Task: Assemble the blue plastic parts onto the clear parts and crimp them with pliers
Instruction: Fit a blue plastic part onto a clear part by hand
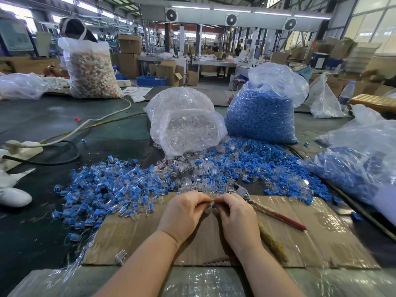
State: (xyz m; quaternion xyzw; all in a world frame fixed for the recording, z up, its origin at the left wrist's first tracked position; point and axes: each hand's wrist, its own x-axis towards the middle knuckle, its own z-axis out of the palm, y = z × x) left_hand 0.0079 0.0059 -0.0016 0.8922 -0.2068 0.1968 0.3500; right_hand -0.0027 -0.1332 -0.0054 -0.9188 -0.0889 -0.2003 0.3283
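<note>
A: What materials lie on the bench?

B: A flattened brown cardboard sheet (pixel 214 243), glossy with tape, rests on the dark bench top (pixel 42 232). Beyond it spread loose blue plastic parts (pixel 246 159) and small glassy clear parts (pixel 188 168); joined pieces (pixel 96 189) are heaped at left. Crinkled sacks stand behind: a clear-part bag (pixel 184 125) and a blue-part bag (pixel 261 112).

A: How are the hands posed?

B: Both meet above the cardboard, knuckles up. The left hand (pixel 184 213) pinches a clear part (barely visible); the right hand (pixel 233 215) pinches a blue part (pixel 213 206) against it.

A: And the pliers?

B: The pliers (pixel 267 207), metal-headed with one red handle, lie ungripped just right of the right hand.
</note>
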